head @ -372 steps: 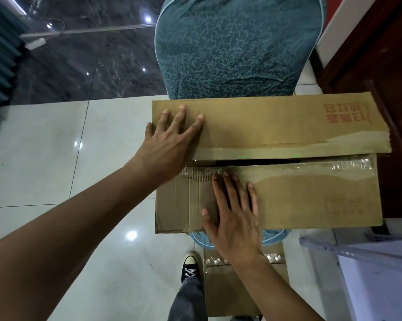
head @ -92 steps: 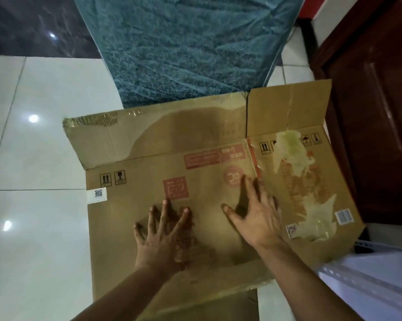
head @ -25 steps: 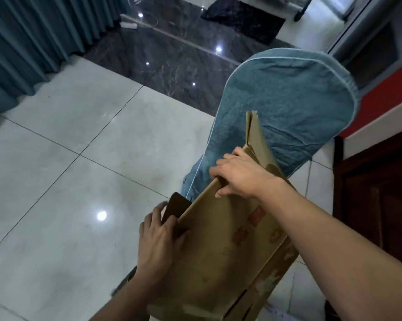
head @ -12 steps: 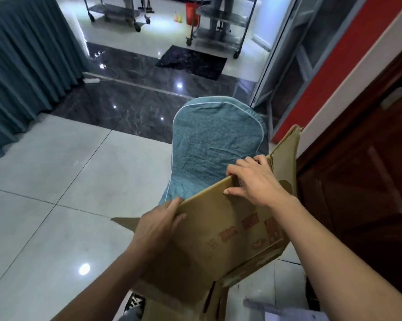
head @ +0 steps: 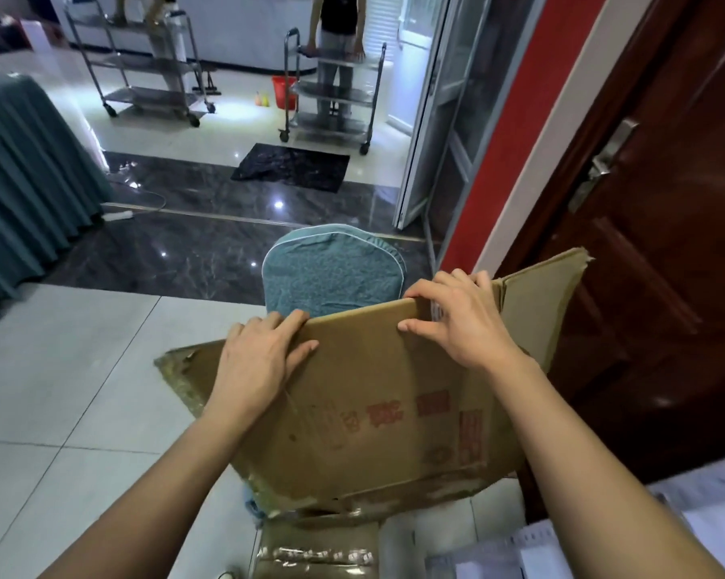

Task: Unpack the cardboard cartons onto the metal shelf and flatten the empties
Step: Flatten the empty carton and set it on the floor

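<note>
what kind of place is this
Probably a restaurant or banquet hall, near its service area: steel trolleys stand at the back, with a cloth-covered chair and a skirted table nearer.

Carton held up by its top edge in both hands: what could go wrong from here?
1. The carton may not be fully flat: its right flap sticks out toward the door and could knock it.
2. The left hand and right hand grip only the top edge, so the worn board may buckle or slip.
3. It blocks much of the view down, where a second carton sits close below: a possible trip.
</note>
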Demonstrator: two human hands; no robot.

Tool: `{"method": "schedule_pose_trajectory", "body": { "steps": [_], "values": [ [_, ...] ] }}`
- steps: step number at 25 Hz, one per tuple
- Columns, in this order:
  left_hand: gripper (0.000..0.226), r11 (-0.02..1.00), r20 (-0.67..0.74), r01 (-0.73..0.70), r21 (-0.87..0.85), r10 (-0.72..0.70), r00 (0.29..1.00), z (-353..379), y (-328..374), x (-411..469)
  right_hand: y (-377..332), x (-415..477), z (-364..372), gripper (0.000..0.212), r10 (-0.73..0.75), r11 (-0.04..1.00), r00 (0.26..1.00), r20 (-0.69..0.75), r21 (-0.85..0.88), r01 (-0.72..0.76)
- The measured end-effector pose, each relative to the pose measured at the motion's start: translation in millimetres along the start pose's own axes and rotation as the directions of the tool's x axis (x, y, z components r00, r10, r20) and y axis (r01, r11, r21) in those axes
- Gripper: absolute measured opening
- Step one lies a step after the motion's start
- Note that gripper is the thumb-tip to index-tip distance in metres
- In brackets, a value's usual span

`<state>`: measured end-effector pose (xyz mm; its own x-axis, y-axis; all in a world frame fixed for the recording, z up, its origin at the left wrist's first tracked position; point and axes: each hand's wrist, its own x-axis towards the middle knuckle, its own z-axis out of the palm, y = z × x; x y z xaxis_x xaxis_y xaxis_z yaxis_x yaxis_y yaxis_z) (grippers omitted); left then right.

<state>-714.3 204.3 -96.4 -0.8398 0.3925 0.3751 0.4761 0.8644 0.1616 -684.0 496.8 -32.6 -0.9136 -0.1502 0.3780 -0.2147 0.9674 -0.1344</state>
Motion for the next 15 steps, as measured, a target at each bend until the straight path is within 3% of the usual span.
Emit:
{"method": "schedule_pose_trajectory", "body": {
  "steps": [9,15],
  "values": [
    [0.046,0.982,-0.098,-0.181,0.049,0.186,0.978,-56,-5,31,-27,-40,-26,0.034,0.169,0.986,0.965,-0.198,0.039,-0.165],
    [0.040,0.954,-0.145,-0.275,0.117,0.291,0.946,-84,-28,40,-46,-62,-29,0.033,0.327,0.932,0.871,-0.366,-0.027,-0.361]
  ]
}}
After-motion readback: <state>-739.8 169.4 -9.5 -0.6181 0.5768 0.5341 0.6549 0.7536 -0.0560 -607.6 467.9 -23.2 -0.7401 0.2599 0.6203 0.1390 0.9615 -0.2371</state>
